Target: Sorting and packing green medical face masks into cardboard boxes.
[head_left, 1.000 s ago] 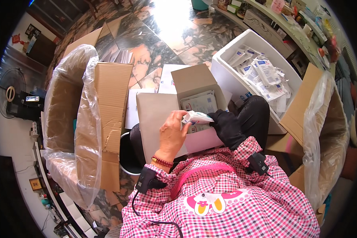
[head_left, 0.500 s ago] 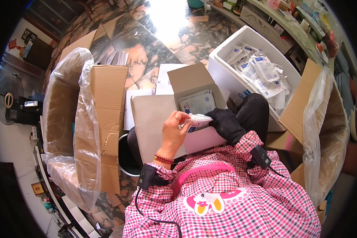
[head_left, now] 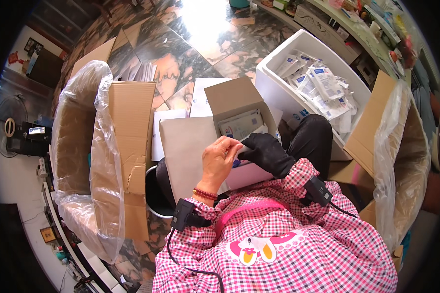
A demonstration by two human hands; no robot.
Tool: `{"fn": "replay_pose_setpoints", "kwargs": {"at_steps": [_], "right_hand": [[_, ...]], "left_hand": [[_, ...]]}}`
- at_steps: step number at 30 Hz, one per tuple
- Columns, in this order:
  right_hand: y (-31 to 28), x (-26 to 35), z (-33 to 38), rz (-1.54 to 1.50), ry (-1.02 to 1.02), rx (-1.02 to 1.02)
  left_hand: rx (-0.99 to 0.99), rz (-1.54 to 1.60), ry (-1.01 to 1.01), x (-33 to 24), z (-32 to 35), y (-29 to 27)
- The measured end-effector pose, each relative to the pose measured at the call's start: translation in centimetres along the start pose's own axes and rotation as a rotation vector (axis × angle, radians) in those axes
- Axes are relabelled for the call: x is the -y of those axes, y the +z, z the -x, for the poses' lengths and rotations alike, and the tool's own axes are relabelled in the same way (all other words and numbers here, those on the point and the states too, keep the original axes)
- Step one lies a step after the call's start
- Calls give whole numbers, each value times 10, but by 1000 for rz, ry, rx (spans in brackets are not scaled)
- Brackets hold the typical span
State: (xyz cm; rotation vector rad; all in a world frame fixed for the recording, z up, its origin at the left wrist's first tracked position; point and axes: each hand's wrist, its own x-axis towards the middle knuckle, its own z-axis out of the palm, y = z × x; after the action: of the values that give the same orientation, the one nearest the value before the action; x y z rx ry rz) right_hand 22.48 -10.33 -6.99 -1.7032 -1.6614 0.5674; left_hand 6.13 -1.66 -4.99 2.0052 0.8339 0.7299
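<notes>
My bare left hand (head_left: 219, 158) and my black-gloved right hand (head_left: 268, 154) meet over the near side of an open carton (head_left: 237, 90). Between them is a small stack of flat white packets (head_left: 259, 131) with blue print, mostly hidden behind my fingers. The left thumb and fingertips pinch its left side; the gloved fingers close round its right side. Inside the carton, more flat white packets (head_left: 240, 124) lie at the far end. A wide pale flap (head_left: 187, 151) of the carton spreads out beside my left hand.
A white foam box (head_left: 266, 93) heaped with loose packets (head_left: 322, 88) stands at the far right. Large cardboard boxes with clear plastic liners stand at left (head_left: 132, 117) and right (head_left: 401, 161). A dark bucket (head_left: 156, 200) sits near my left knee. White sheets (head_left: 168, 115) lie beyond the carton.
My gloved hand has moved left and nearer, over the packets, closer to my left hand. The packets, in plain sight before, are now mostly covered by my fingers.
</notes>
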Motion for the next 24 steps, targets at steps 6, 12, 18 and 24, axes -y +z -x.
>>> {"fn": "replay_pose_setpoints", "kwargs": {"at_steps": [6,12,18,24], "right_hand": [[5,18,1,286,-76,-127],[3,36,2,426,-323,-171],[2,38,17,403,-281,-129],[-18,57,27,381,-260,-145]], "left_hand": [[-55,97,-144,0,0,10],[-110,382,-422,30,2,31],[-132,46,-412,48,-5,51],[-104,-214,-346,61,-15,62]]}}
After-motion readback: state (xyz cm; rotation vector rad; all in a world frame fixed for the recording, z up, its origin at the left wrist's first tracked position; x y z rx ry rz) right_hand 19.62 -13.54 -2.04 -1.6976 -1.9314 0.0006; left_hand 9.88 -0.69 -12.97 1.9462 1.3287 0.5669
